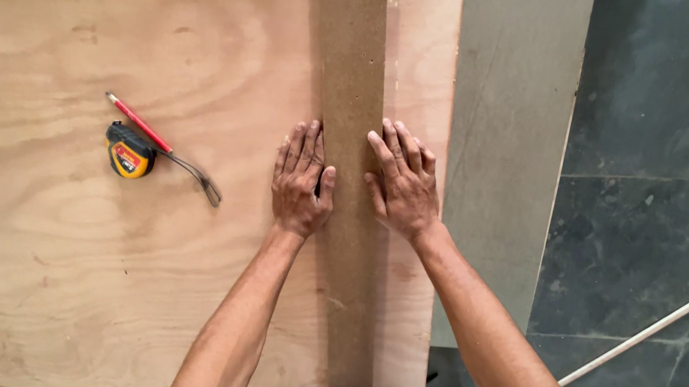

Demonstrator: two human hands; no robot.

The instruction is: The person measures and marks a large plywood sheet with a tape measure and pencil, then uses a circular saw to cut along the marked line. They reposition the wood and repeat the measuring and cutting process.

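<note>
both hands lie flat, fingers stretched and gripping nothing, on a long brown strip (345, 129) that runs from twelve to six o'clock across the plywood sheet (32, 245). the left hand (302, 180) presses its left edge, the right hand (404, 185) its right edge. at nine o'clock, well apart, a yellow tape measure (128, 156) touches a red pencil (138, 123).

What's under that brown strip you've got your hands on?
The brown strip lies flat on the plywood sheet, with the left hand and right hand pressing at its edges. The plywood beneath it is covered, so any marks there cannot be seen.
</note>
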